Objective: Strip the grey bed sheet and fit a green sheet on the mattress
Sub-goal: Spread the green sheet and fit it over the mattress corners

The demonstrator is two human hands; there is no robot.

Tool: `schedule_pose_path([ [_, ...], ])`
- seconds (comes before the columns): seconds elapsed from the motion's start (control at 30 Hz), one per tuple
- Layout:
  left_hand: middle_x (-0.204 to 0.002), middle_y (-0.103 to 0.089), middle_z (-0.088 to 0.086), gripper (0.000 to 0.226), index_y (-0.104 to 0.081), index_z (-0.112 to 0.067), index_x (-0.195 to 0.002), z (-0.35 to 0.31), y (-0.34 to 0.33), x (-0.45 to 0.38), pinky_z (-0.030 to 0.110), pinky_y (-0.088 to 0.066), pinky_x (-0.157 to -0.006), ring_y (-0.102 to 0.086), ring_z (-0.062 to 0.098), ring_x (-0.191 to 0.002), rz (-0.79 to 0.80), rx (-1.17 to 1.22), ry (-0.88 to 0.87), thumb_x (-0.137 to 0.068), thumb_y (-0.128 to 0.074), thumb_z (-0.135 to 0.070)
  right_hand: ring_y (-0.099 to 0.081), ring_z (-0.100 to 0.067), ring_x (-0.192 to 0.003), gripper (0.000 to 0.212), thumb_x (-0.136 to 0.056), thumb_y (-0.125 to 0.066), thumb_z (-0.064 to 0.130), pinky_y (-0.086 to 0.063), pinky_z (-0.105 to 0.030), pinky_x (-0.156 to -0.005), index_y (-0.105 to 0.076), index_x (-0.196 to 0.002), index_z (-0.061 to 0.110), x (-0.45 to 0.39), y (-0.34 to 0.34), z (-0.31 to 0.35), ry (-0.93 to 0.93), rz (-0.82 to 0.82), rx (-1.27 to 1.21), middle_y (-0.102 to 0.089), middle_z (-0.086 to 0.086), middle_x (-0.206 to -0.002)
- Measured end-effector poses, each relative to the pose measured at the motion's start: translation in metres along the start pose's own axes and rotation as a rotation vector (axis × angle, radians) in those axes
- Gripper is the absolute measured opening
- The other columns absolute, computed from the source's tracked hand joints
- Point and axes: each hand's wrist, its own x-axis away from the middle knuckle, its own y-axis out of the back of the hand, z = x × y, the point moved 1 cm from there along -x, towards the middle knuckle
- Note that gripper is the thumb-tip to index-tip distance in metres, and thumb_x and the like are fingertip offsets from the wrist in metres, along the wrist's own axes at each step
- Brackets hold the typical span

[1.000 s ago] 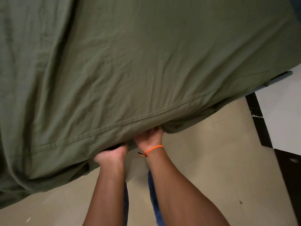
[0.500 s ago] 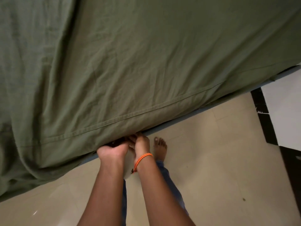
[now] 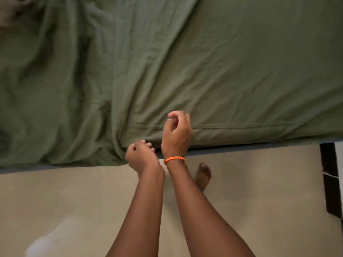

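The green sheet (image 3: 222,71) covers the mattress, smooth on the right and bunched into deep folds on the left. Its hemmed edge runs along the near side, above a thin blue strip of mattress (image 3: 241,147). My left hand (image 3: 142,154) hovers at the sheet's lower edge with its fingers loosely curled and holds nothing. My right hand (image 3: 177,134), with an orange band at the wrist, is raised just over the hem; its fingers are loosely curled and empty. No grey sheet is in view.
Beige floor tiles (image 3: 74,201) lie in front of the bed. My bare foot (image 3: 204,175) stands near the bed's edge. A black and white edge (image 3: 330,173) runs down the right side. A pale fuzzy thing (image 3: 7,12) shows at the top left corner.
Both hands have come out from under the sheet's edge and let go of it. The lifted mattress side has dropped flat, and my view has shifted up over the bed.
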Motion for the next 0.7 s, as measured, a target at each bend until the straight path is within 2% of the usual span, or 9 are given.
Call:
schedule_pose_path([
  [0.1, -0.065, -0.071, -0.001, 0.022, -0.071, -0.016, -0.081, -0.054, 0.023, -0.027, 0.036, -0.057, -0.064, -0.068, 0.024, -0.063, -0.020, -0.084, -0.349, -0.084, -0.050, -0.021, -0.059, -0.019, -0.088, 0.018, -0.090, -0.055, 0.005, -0.050, -0.038, -0.080, -0.068, -0.095, 0.017, 0.027, -0.048, 0.023, 0.153, 0.278, 0.038, -0.067, 0.003, -0.095],
  [0.17, -0.076, -0.074, -0.003, 0.021, -0.072, -0.018, -0.085, -0.081, 0.035, -0.053, 0.031, -0.050, -0.071, -0.071, 0.023, -0.078, -0.026, -0.160, -0.499, -0.086, -0.052, -0.024, -0.059, -0.023, -0.091, 0.020, -0.091, -0.054, 0.008, -0.050, -0.042, -0.081, -0.070, -0.097, 0.018, 0.044, -0.075, 0.036, 0.225, 0.407, 0.091, -0.071, 0.002, -0.096],
  [0.23, -0.096, -0.074, 0.002, 0.018, -0.073, -0.015, -0.094, -0.108, 0.049, -0.086, 0.022, -0.038, -0.074, -0.067, 0.024, -0.093, -0.070, -0.263, -0.660, -0.093, -0.056, -0.019, -0.057, -0.024, -0.093, 0.019, -0.095, -0.054, 0.013, -0.049, -0.044, -0.082, -0.071, -0.103, 0.019, 0.064, -0.101, 0.045, 0.266, 0.503, 0.165, -0.070, 0.000, -0.099],
  [0.3, -0.113, -0.065, 0.008, 0.016, -0.068, -0.016, -0.106, -0.132, 0.059, -0.121, 0.027, -0.039, -0.081, -0.062, 0.028, -0.102, -0.101, -0.397, -0.804, -0.095, -0.060, -0.023, -0.055, -0.023, -0.098, 0.019, -0.097, -0.057, 0.019, -0.050, -0.044, -0.085, -0.067, -0.112, 0.019, 0.079, -0.121, 0.051, 0.298, 0.503, 0.293, -0.063, -0.003, -0.108],
  [0.4, -0.130, -0.054, 0.009, 0.044, -0.056, -0.017, -0.124, -0.159, 0.069, -0.168, 0.046, -0.045, -0.090, -0.055, 0.034, -0.114, -0.225, -0.688, -0.851, -0.093, -0.066, -0.045, -0.053, -0.023, -0.101, 0.028, -0.097, -0.061, 0.036, -0.048, -0.044, -0.084, -0.061, -0.121, 0.022, 0.098, -0.144, 0.061, 0.372, 0.420, 0.509, -0.056, -0.002, -0.114],
  [0.47, -0.133, -0.052, 0.011, 0.067, -0.049, -0.014, -0.131, -0.174, 0.077, -0.197, 0.049, -0.043, -0.092, -0.052, 0.035, -0.118, -0.284, -0.884, -0.829, -0.088, -0.065, -0.064, -0.052, -0.023, -0.099, 0.037, -0.097, -0.053, 0.055, -0.046, -0.045, -0.083, -0.058, -0.117, 0.024, 0.112, -0.164, 0.069, 0.415, 0.410, 0.656, -0.057, 0.000, -0.109],
  [0.53, -0.129, -0.053, 0.013, 0.068, -0.051, -0.014, -0.125, -0.183, 0.085, -0.221, 0.051, -0.043, -0.092, -0.051, 0.036, -0.116, -0.245, -1.014, -0.874, -0.089, -0.061, -0.071, -0.055, -0.023, -0.096, 0.045, -0.095, -0.049, 0.063, -0.046, -0.048, -0.084, -0.054, -0.116, 0.024, 0.124, -0.185, 0.070, 0.374, 0.411, 0.794, -0.060, 0.000, -0.104],
  [0.63, -0.115, -0.058, 0.011, 0.032, -0.058, -0.020, -0.105, -0.189, 0.097, -0.249, 0.051, -0.041, -0.088, -0.053, 0.036, -0.106, -0.061, -1.164, -1.086, -0.101, -0.055, -0.052, -0.061, -0.025, -0.092, 0.016, -0.100, -0.059, 0.037, -0.046, -0.050, -0.085, -0.058, -0.110, 0.023, 0.134, -0.210, 0.067, 0.344, 0.380, 0.852, -0.064, 0.001, -0.096],
  [0.7, -0.106, -0.062, 0.008, 0.020, -0.060, -0.021, -0.100, -0.196, 0.104, -0.261, 0.050, -0.039, -0.084, -0.057, 0.034, -0.098, 0.061, -1.231, -1.280, -0.104, -0.052, -0.038, -0.061, -0.025, -0.089, 0.001, -0.100, -0.059, 0.024, -0.047, -0.049, -0.084, -0.060, -0.101, 0.023, 0.137, -0.219, 0.068, 0.335, 0.382, 0.799, -0.065, 0.002, -0.090],
])
